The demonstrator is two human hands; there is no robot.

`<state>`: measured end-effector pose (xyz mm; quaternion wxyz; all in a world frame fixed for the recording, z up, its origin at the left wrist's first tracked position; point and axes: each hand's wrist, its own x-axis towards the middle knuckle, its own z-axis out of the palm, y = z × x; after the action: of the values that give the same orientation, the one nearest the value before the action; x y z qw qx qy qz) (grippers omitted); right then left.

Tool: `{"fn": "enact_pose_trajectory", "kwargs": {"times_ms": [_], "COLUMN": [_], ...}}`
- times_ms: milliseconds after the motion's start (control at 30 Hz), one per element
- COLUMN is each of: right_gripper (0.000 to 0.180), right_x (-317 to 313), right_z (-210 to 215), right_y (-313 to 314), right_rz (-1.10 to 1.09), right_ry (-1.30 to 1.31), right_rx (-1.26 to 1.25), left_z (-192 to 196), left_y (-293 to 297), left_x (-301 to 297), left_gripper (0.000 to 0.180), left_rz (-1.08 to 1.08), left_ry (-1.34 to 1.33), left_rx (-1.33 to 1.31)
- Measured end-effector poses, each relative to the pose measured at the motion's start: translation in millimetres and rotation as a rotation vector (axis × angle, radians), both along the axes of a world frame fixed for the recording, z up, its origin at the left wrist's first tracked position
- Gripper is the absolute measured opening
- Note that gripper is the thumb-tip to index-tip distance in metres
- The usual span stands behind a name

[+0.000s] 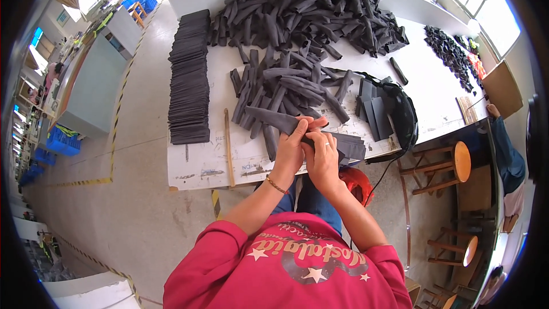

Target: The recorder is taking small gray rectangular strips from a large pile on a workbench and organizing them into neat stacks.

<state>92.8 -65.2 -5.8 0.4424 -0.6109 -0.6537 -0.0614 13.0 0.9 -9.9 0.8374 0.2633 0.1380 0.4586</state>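
My left hand (pixel 293 147) is closed round a dark grey fabric tube (pixel 266 117), whose flattened end sticks out to the left over the table. Up against it, my right hand (pixel 323 157) has its fingers bent in at the same piece; a ring shows on one finger. What lies between the fingertips is partly hidden. Beside the right hand, several flat dark grey pieces (pixel 350 146) lie at the table's near edge. A loose heap of rolled dark tubes (pixel 294 83) lies just beyond both hands.
A long stack of flat dark pieces (pixel 189 77) runs along the table's left side. A large pile of tubes (pixel 309 8) covers the back. A wooden stick (pixel 229 149) lies left; a black bag (pixel 405 117) and a stool (pixel 460 162) are right. Another person's arm (pixel 506 143) shows far right.
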Motion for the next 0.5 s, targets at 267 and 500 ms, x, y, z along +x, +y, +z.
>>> {"fn": "enact_pose_trajectory", "kwargs": {"times_ms": [267, 500], "right_gripper": [0.032, 0.027], "right_x": [19.1, 11.8], "right_z": [6.7, 2.2], "right_y": [-16.3, -8.0], "right_rz": [0.077, 0.155], "right_ry": [-0.008, -0.014], "right_rx": [-0.131, -0.075], "left_z": [-1.7, -9.8], "left_y": [10.4, 7.2], "left_x": [-10.2, -16.7], "left_gripper": [0.019, 0.022], "left_rz": [0.085, 0.022], "left_ry": [0.032, -0.045], "left_rx": [0.050, -0.035]}}
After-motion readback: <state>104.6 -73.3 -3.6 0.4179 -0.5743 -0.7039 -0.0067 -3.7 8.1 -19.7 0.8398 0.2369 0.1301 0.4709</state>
